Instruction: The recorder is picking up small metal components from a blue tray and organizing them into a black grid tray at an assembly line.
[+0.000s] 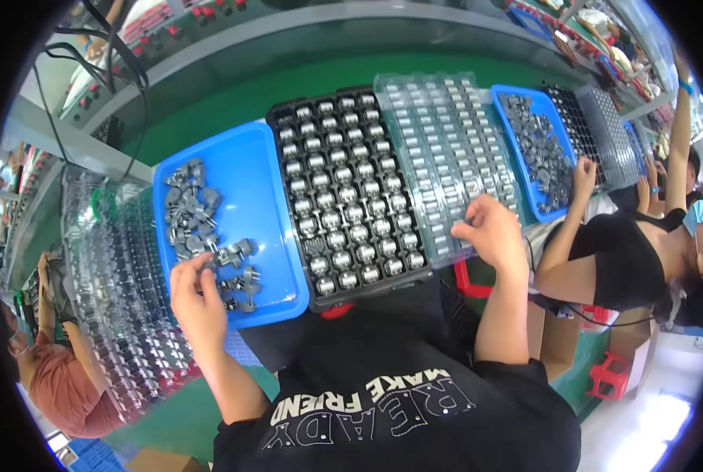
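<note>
My left hand (196, 300) is at the near left side of a blue plastic tray (265, 197). Its thumb and fingers pinch a small dark grey part (207, 265), partly covered by the fingertips. Similar grey parts with metal pins (190, 200) lie heaped along the tray's left side and near end. Over the near right of a clear plastic tray (426, 88) with rows of silver cylinders hovers my right hand (491, 236), its fingers curled together. What they hold, if anything, is hidden. Between the two trays lies a black compartment tray (379, 294), silver cylindrical pieces in its pockets.
Stacked clear trays of parts (119, 291) stand at the left, beside a person in a rust-coloured top (64, 385). Another blue tray of grey parts (558, 157) lies at the right, where a person in black (619, 259) works. A red stool (607, 376) stands behind.
</note>
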The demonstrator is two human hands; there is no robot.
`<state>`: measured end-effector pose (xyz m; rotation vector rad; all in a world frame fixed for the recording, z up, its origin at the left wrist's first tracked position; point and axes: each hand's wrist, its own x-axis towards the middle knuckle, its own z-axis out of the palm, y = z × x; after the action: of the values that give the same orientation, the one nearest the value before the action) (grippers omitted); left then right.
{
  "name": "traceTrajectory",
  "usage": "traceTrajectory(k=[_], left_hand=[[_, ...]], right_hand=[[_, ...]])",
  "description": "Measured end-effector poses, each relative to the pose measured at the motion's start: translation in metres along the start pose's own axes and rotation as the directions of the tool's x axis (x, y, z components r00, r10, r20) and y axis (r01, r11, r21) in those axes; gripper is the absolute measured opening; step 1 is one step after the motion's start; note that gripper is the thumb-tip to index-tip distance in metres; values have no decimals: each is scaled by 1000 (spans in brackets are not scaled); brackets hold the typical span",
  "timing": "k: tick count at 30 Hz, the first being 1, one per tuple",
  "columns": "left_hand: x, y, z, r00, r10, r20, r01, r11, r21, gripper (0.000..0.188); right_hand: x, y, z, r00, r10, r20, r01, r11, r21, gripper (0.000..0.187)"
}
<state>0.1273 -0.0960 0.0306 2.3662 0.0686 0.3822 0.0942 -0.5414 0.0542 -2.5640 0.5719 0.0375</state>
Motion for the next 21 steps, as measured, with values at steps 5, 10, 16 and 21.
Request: traceTrajectory(k=[5,10,16,21], left_hand=[[7,16,15,998,-67,2,66,969,-237,18],[0,-3,20,990,89,-109,-112,969,-221,21],[-4,14,5,998,-39,-57,22,959,-281,25],[-13,-1,9,982,-160,100,188,756,-627,28]], right_hand=[[0,17,-5,998,-63,-25,65,991,115,29],[-7,25,11,980,-199,-27,201,974,104,26],[-23,29,6,940,-342,9,333,922,199,18],[-32,32,1,925,-380,29,366,907,205,19]])
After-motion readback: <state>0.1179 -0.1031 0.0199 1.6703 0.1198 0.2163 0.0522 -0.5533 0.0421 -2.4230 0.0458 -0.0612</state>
